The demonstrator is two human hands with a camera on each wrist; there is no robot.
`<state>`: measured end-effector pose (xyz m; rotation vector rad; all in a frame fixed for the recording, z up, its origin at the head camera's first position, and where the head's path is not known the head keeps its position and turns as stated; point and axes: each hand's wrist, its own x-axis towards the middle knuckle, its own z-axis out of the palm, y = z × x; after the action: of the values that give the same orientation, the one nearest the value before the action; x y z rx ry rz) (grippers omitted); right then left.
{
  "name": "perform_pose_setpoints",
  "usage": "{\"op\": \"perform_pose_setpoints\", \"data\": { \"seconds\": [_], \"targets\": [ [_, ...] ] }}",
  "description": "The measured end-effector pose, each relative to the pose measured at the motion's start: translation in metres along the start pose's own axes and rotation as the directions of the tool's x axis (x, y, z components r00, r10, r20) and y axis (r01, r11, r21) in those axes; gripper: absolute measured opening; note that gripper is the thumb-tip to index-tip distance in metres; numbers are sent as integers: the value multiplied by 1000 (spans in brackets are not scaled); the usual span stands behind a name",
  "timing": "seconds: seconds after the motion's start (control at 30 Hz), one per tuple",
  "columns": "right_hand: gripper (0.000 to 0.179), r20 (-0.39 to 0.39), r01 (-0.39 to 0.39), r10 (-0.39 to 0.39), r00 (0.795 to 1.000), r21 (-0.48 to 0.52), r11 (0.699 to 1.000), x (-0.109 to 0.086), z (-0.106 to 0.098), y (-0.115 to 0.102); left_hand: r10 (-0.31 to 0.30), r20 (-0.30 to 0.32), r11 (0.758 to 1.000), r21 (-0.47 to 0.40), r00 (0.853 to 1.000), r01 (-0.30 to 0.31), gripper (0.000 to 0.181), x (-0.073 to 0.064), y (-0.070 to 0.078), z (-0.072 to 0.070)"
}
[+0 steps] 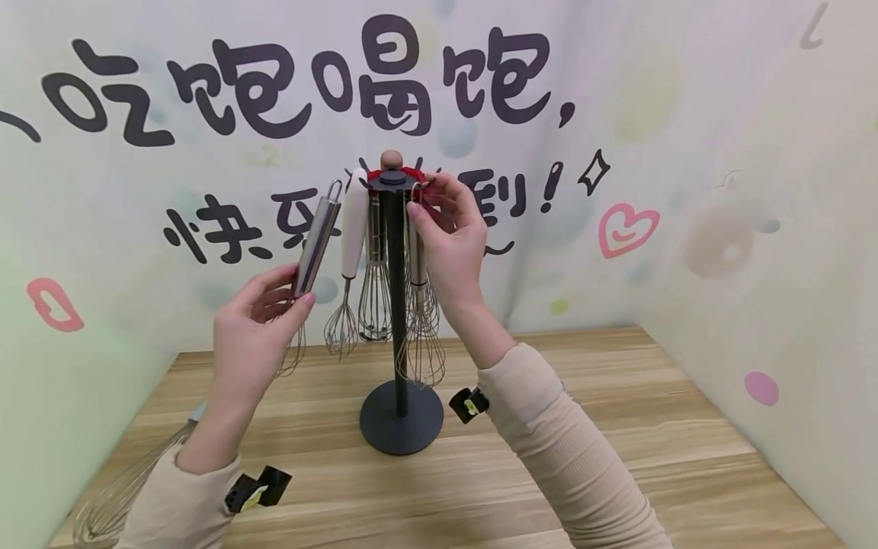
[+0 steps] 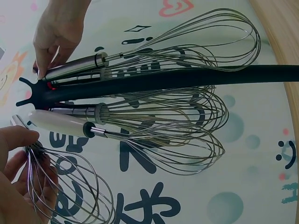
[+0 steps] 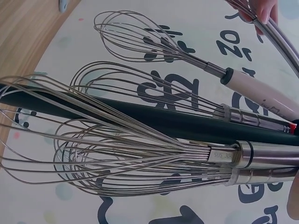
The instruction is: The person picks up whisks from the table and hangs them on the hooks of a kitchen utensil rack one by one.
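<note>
My left hand (image 1: pixel 250 339) grips a steel-handled whisk (image 1: pixel 318 240) low on its handle, left of a black stand (image 1: pixel 398 328). The handle leans up and right, its hanging loop on top; the wires hang below the palm, plain in the left wrist view. At the stand's top, my right hand (image 1: pixel 458 248) pinches the upper handle of another steel whisk (image 1: pixel 418 255), thumb on the front near the loop. This whisk hangs wires down beside the pole. A white-handled whisk (image 1: pixel 353 229) and a steel whisk (image 1: pixel 375 232) hang on the stand's left side.
A larger whisk (image 1: pixel 126 480) lies on the wooden table (image 1: pixel 549 427) at the left, partly behind my left forearm. The stand's round base (image 1: pixel 401 427) rests near the table's middle. Red pieces and a wooden knob (image 1: pixel 391 159) show at its top. A printed wall stands behind.
</note>
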<state>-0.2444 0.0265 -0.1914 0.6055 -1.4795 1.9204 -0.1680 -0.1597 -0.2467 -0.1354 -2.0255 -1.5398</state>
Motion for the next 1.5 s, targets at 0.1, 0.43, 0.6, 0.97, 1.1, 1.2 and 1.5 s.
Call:
{"op": "perform_pose_setpoints", "data": {
  "seconds": [0.1, 0.43, 0.6, 0.97, 1.1, 1.2, 1.5],
  "targets": [
    [34, -3, 2, -2, 1000, -5, 1000, -1, 1, -1, 5, -1, 1000, 4, 1000, -5, 38, 0, 1, 1],
    [33, -2, 8, -8, 1000, -6, 1000, -1, 1, -1, 55, -21, 998, -35, 998, -55, 39, 3, 7, 9],
    [34, -1, 4, -4, 1000, -4, 1000, -1, 1, -1, 100, -42, 994, -35, 994, -101, 40, 3, 9, 14],
    [35, 9, 9, -9, 1000, 13, 1000, -1, 1, -2, 118, -50, 993, -24, 992, -120, 43, 3, 9, 20],
    [35, 13, 11, -11, 1000, 8, 1000, -1, 0, -1, 121, -45, 992, -15, 992, -122, 44, 5, 8, 22],
    [35, 17, 14, -14, 1000, 6, 1000, -2, 0, 0, 125, -40, 992, -4, 991, -125, 43, 5, 8, 24],
    [34, 36, 22, -22, 999, -2, 1000, -1, -1, 0, 134, -30, 991, 11, 991, -134, 42, 6, 7, 28]
  ]
}}
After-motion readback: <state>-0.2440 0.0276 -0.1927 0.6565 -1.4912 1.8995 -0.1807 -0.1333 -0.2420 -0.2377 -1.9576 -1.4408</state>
